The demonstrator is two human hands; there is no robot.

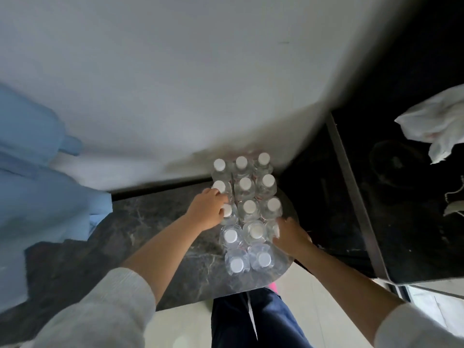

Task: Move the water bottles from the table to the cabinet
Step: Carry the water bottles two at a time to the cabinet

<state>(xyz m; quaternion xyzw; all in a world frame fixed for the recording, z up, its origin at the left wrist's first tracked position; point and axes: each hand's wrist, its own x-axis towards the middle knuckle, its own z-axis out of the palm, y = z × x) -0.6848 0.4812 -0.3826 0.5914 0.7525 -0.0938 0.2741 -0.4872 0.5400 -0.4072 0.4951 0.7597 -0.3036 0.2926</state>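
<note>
Several clear water bottles [247,209] with white caps stand packed in rows on the right end of a dark marble table [155,222], close to the white wall. My left hand [207,209] curls over the left side of the group, fingers around a white-capped bottle [228,211] in the third row. My right hand [291,236] presses against the right side of the group, fingers wrapped on a bottle [273,228] that it mostly hides. The frame is blurred.
A dark glass-topped cabinet or counter [406,197] stands right of the table, with a crumpled white cloth [437,129] on it. Large pale blue water jugs [32,151] rest at the left. Light floor tiles [316,297] and my legs show below the table's edge.
</note>
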